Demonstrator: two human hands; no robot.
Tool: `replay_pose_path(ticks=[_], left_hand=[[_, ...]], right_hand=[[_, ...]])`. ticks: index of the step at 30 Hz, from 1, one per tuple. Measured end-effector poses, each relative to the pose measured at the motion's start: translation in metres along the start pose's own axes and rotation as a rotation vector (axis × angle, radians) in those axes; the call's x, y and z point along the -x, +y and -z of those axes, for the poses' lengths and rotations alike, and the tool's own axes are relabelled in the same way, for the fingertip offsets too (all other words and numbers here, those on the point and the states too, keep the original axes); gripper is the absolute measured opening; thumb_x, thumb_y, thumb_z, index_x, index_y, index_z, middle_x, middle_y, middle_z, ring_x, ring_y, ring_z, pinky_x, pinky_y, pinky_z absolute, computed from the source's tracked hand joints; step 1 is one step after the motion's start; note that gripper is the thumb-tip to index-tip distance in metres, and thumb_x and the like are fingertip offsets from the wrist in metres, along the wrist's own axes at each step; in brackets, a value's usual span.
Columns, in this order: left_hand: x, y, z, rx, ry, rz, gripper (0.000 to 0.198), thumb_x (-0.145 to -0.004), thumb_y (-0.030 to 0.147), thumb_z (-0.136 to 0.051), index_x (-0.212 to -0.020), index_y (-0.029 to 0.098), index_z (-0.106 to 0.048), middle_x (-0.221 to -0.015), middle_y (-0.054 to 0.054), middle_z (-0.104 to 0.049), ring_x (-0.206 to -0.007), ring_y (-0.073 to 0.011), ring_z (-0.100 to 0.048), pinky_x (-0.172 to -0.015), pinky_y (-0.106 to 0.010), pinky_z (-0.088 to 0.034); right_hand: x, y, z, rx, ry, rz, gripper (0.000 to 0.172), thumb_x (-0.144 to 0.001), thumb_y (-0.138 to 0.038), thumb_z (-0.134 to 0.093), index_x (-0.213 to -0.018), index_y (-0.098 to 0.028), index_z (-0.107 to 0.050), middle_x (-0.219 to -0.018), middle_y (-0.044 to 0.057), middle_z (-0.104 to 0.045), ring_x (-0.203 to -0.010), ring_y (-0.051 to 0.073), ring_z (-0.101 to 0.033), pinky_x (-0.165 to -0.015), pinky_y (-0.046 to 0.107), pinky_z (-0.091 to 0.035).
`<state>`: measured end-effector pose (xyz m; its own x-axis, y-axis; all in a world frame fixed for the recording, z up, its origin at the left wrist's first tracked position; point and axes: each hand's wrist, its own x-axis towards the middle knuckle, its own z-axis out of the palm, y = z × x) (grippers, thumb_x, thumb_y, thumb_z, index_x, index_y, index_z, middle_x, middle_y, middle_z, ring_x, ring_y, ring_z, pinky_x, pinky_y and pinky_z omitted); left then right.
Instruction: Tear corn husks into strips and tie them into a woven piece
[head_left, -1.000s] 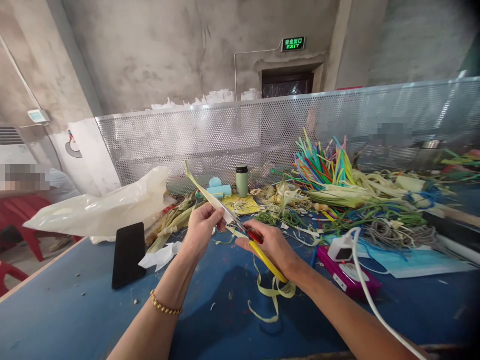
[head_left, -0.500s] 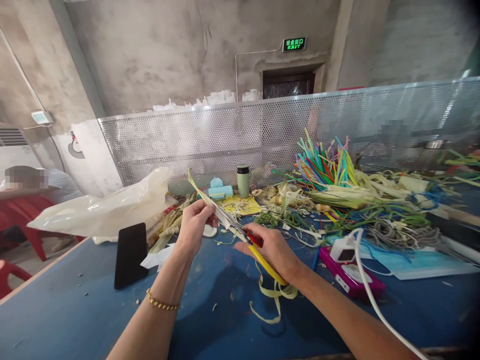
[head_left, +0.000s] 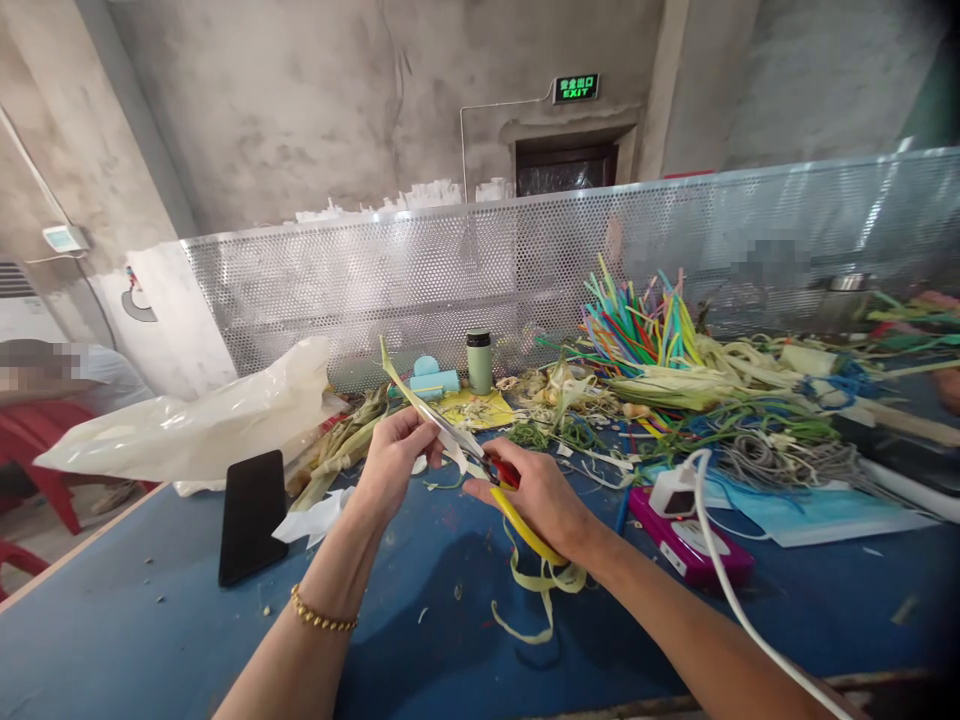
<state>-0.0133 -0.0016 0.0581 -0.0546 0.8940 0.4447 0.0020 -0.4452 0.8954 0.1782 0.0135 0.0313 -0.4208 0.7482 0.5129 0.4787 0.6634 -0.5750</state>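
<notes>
My left hand (head_left: 397, 455) pinches a pale green corn husk strip (head_left: 396, 372), whose narrow end points up and away past the fingers. Scissors with yellow and red handles (head_left: 527, 523) are gripped in my right hand (head_left: 544, 495). Their blades (head_left: 465, 447) lie along the strip, close to my left fingertips; how far apart the blades are is hard to make out. Below my right hand, a curled thin pale strip (head_left: 545, 600) rests on the blue table (head_left: 420, 650).
A black phone (head_left: 253, 515) and a plastic bag (head_left: 187, 430) lie left. A green bottle (head_left: 478, 365) stands behind my hands. To the right are coloured stems (head_left: 637, 320), grey cord (head_left: 780, 460), and a purple box (head_left: 690, 540) with a white charger and cable. A person sits far left.
The view has shifted slightly, so the background sits a little further left. My right hand and the scissors have moved slightly closer to my left hand along the strip.
</notes>
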Motion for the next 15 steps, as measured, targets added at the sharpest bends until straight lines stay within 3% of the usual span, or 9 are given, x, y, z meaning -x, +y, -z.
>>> replay_pose_path(ticks=[6,15], left_hand=[[0.0008,0.0002,0.0014,0.045,-0.027,0.004,0.019,-0.081,0.028,-0.062,-0.069,0.013,-0.058,-0.054,0.000,-0.056,-0.049,-0.0100,-0.047,-0.053,-0.024,-0.034],[0.0059,0.0032,-0.0029,0.024,-0.145,0.064,0.022,-0.081,0.029,-0.063,-0.067,0.013,-0.058,-0.052,0.000,-0.056,-0.046,-0.0093,-0.048,-0.051,-0.023,-0.034]], right_hand=[[0.0009,0.0009,0.0019,0.017,0.004,0.034,0.039,-0.078,-0.058,-0.066,-0.087,-0.021,-0.061,-0.060,-0.007,-0.046,-0.055,0.010,-0.037,-0.053,0.022,-0.029],[-0.0006,-0.0016,0.0029,-0.018,0.015,0.037,0.034,-0.080,-0.050,-0.066,-0.097,-0.021,-0.062,-0.067,-0.004,-0.053,-0.057,0.011,-0.043,-0.055,0.022,-0.033]])
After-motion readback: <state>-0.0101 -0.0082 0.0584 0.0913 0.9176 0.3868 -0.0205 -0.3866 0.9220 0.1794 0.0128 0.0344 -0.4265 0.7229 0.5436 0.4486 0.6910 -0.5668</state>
